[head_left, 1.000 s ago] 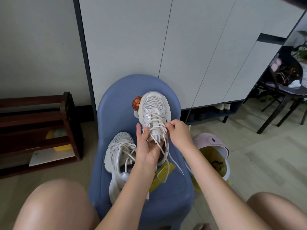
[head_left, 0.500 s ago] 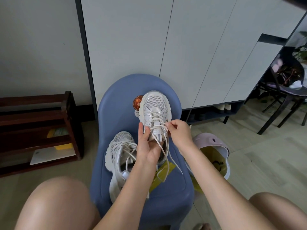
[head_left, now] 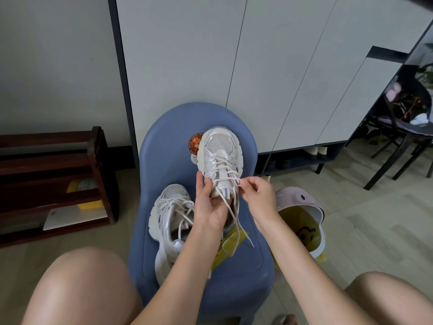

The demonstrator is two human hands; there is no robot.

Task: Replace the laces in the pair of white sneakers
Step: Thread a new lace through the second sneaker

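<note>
Here the left hand (head_left: 209, 208) holds the raised white mesh sneaker (head_left: 220, 160) from below, with its thumb up the shoe's left side and its fingers curled around the tongue end, toe pointing away over the blue plastic chair (head_left: 164, 146). The right hand (head_left: 256, 198) pinches the white lace (head_left: 230, 179) between thumb and fingertips at the shoe's right edge, and the loose lace ends hang down over a yellow packet (head_left: 228, 245) on the seat. The second white sneaker (head_left: 171, 207) lies on the seat, just left of the left wrist, its laces loose.
</note>
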